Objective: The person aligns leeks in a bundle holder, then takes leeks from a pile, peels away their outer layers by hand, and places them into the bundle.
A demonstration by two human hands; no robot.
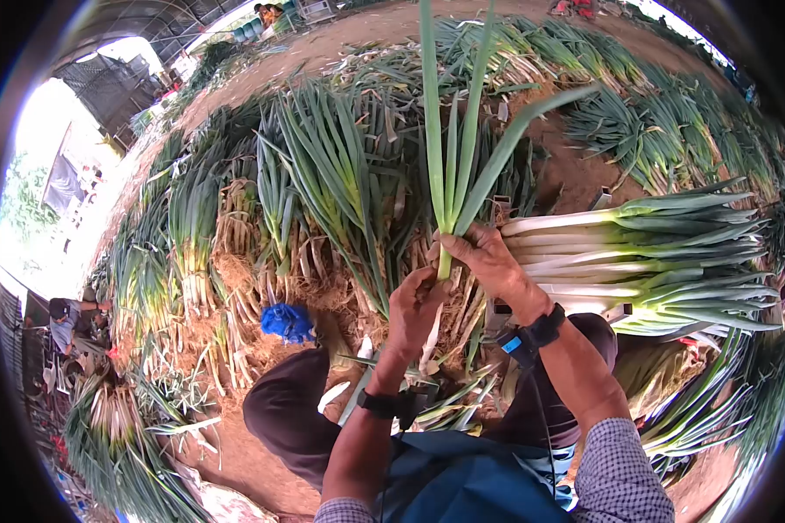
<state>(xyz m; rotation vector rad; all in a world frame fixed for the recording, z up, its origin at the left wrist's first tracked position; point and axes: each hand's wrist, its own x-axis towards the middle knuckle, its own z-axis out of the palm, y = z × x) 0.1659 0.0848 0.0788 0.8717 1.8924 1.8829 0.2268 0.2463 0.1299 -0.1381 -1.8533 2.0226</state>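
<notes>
A long green onion (449, 187) stands upright before me, its green leaves fanning out at the top and its white stalk pointing down. My right hand (490, 264) is closed on it where the leaves part, thumb and fingers pinching. Just below, my left hand (414, 312) has its fingers pressed together around the stalk. The stalk's lower end shows partly beneath my hands. Close to my right hand lies a stack of clean green onions (637, 248), white ends toward me and leaves to the right, with small metal posts beside it.
Unpeeled green onions with roots (323, 174) lie heaped ahead and left. A blue crumpled bag (288, 322) sits by my knee. More bunches (645, 131) spread behind the stack. Another person (68, 324) is at far left. Loose leaves and onions (113, 427) cover ground nearby.
</notes>
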